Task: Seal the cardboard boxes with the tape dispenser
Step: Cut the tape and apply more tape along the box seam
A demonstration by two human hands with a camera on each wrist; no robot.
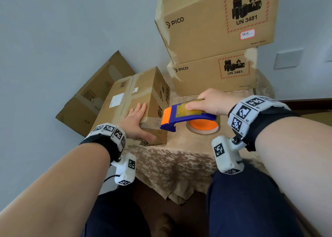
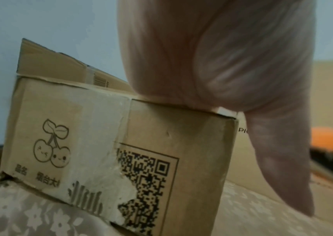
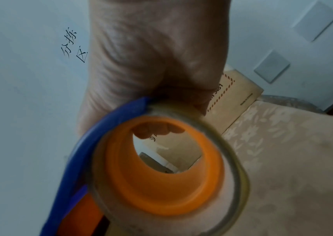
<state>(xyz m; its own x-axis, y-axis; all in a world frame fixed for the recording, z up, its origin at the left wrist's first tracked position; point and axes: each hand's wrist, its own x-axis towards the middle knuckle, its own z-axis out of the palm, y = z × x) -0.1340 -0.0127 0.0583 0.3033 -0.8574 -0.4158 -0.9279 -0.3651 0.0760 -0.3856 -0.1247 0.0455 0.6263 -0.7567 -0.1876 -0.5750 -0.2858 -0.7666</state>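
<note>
A small cardboard box (image 1: 143, 96) with old tape strips stands on the table's left part; its near face (image 2: 177, 143) carries a QR code and a cherry drawing. My left hand (image 1: 135, 120) lies flat on the box's top near corner, fingers straight, thumb down the side. My right hand (image 1: 210, 103) grips a blue and orange tape dispenser (image 1: 186, 115) from above. The dispenser's orange front end touches the box's right edge. The tape roll (image 3: 161, 172) with its orange core fills the right wrist view.
Two PICO boxes (image 1: 215, 75) are stacked at the back of the table, the upper one (image 1: 215, 21) tilted. A flattened carton (image 1: 93, 96) leans against the wall at left. A floral cloth (image 1: 172, 163) covers the table. My knees sit under the near edge.
</note>
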